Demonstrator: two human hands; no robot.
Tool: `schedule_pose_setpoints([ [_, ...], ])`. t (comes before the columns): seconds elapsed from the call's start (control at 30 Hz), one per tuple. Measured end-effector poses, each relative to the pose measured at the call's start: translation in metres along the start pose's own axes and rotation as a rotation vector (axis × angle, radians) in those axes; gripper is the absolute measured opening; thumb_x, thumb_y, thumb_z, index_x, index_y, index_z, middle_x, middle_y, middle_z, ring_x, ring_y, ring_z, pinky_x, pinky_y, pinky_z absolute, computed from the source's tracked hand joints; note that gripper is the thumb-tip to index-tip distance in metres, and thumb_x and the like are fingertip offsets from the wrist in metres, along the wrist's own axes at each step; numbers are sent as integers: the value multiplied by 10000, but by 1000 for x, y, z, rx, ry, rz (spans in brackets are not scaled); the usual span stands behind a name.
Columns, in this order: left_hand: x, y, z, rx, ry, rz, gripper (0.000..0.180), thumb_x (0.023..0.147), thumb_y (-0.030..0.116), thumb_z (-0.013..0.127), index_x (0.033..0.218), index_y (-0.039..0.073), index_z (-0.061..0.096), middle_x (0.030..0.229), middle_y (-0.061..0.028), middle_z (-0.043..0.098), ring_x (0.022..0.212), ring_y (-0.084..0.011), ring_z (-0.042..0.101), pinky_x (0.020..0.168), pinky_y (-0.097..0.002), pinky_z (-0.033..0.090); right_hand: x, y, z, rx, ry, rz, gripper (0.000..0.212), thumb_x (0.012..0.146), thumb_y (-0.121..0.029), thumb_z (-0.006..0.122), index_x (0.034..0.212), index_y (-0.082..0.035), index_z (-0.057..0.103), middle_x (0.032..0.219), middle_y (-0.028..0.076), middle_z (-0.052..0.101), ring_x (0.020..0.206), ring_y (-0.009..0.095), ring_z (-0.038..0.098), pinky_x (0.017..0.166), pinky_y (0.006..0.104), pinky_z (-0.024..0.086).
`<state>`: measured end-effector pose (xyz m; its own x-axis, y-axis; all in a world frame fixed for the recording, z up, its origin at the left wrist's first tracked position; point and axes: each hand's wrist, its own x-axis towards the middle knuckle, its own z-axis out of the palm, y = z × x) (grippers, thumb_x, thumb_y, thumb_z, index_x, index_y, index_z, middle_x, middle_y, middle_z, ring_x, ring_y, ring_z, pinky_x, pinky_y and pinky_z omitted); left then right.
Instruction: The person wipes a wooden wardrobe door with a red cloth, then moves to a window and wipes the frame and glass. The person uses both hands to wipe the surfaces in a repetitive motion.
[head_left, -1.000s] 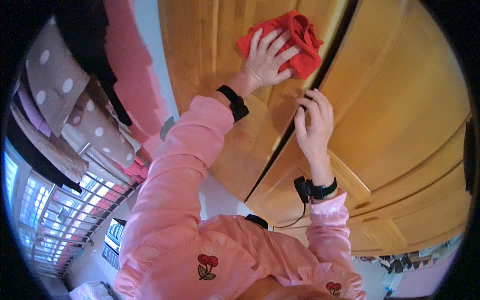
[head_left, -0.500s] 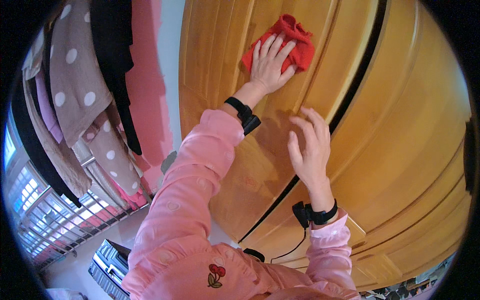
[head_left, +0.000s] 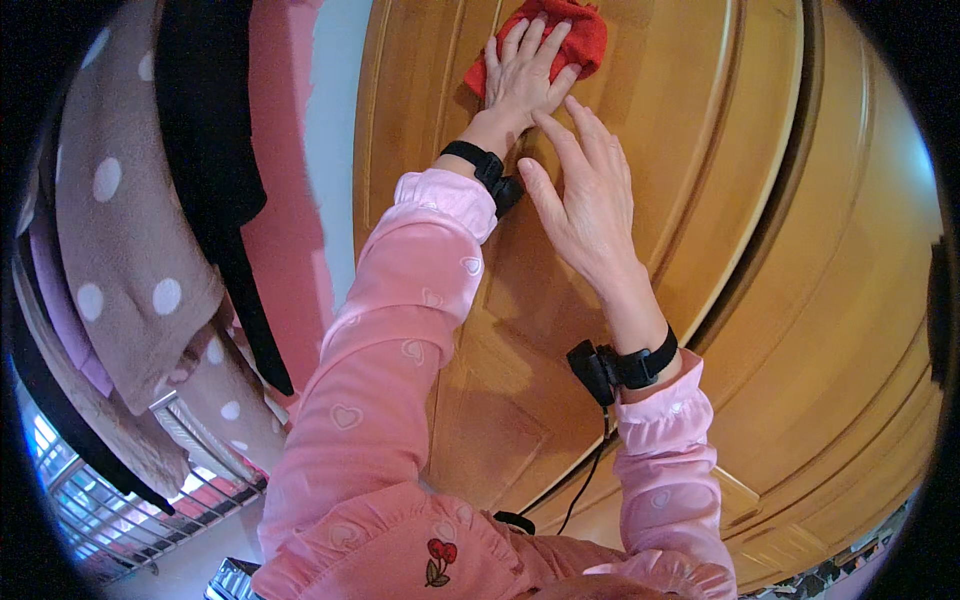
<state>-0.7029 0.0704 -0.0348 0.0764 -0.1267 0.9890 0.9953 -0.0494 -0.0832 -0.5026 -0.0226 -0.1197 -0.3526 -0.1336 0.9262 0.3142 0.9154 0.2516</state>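
Observation:
With fingers spread, my left hand (head_left: 522,82) holds a red cloth (head_left: 586,42) pressed against a yellow-brown wooden cabinet door (head_left: 660,130), high in the view. The cloth is bunched up and sticks out past the fingertips. Just below and to the right of it, my right hand (head_left: 592,205) is open with nothing in it. Its fingertips come close to the left wrist; whether they touch the door I cannot tell. Each wrist wears a black strap with a small black device, and a cable hangs from the right one.
A dark gap (head_left: 770,215) runs between this door and the wooden panel on the right. Hanging clothes (head_left: 130,220), some with white dots, fill the left side before a pink wall (head_left: 290,150). Metal window bars (head_left: 200,510) and part of a shiny case (head_left: 232,580) show at lower left.
My left hand and the red cloth have moved up and slightly left in the view. My right hand has also risen, nearer the left wrist. The whole view has shifted a little.

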Motion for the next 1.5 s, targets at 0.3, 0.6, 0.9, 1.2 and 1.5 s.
schedule_pose_setpoints([
  [0.3,-8,-97,4,-154,-54,-386,753,974,562,542,1615,245,306,1672,-131,284,1539,-361,219,1189,-678,185,31,19,86,-150,0,12,556,952,-363,657,1431,-97,564,1564,209,438,1466,383,383,1207,563,275],
  [0.6,-51,-193,13,-99,-145,-599,776,999,594,479,1645,249,221,1709,-118,197,1566,-369,151,1211,-672,144,17,25,132,-409,-104,49,623,924,-352,682,1482,-125,522,1625,170,362,1526,328,301,1255,579,147],
  [0.9,-137,-188,-7,-167,-113,-825,745,999,587,459,1624,220,288,1704,-96,231,1566,-357,161,1209,-675,127,14,26,142,-478,-101,11,657,913,-324,699,1511,-147,491,1644,140,343,1532,315,292,1247,596,151],
  [1.2,-201,-39,-26,-381,-5,-395,582,982,286,516,1556,215,455,1612,-167,399,1499,-388,298,1216,-599,158,-43,17,113,-62,-185,44,528,952,-258,652,1449,-109,553,1568,198,443,1481,364,380,1234,546,239],
  [1.5,-247,6,-36,-198,-123,-222,592,906,258,579,1494,214,515,1585,-131,428,1473,-373,350,1210,-634,191,-150,4,51,197,-128,257,386,915,-103,663,1299,-77,647,1461,186,543,1335,379,521,1122,463,413],
])
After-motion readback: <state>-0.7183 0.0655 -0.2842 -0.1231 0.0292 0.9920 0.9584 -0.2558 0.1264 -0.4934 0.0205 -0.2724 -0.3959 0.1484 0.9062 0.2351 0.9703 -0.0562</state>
